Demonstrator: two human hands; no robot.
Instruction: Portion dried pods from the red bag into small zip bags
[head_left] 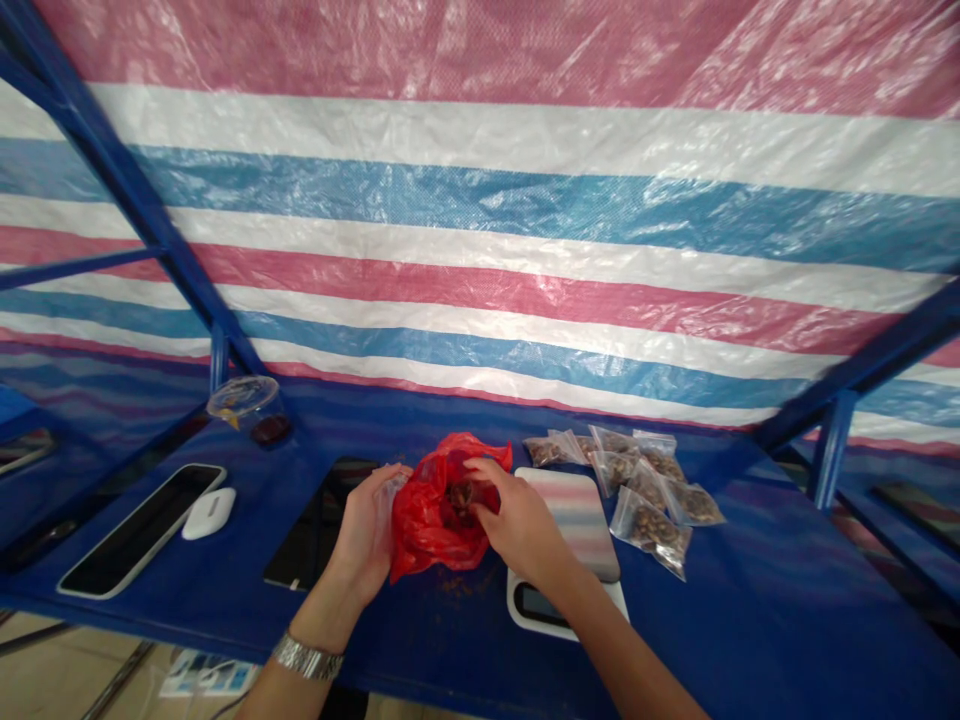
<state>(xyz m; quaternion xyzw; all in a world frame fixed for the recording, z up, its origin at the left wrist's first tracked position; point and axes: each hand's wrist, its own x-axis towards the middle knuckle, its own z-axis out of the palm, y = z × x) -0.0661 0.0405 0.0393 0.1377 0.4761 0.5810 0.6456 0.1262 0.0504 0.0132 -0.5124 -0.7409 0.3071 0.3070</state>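
Observation:
A crumpled red plastic bag (431, 520) stands open on the blue table, with dark brown dried pieces (459, 500) showing inside. At its left side, my left hand (365, 530) is closed on a small clear plastic bag (388, 505), partly hidden by the fingers. My right hand (517, 515) reaches into the red bag's mouth from the right, thumb and fingers curled together at the brown pieces. What lies between those fingertips is too small to make out. Under my right forearm is a white digital scale (574, 515) with a shiny metal plate.
Several small zip bags of brown pieces (652, 530) lie right of the scale. On the left are a black tablet (307, 535), a phone (142, 530), a white earbud case (209, 513) and a clear plastic tub (251, 405). Blue metal posts (832, 450) flank a striped tarp (525, 230).

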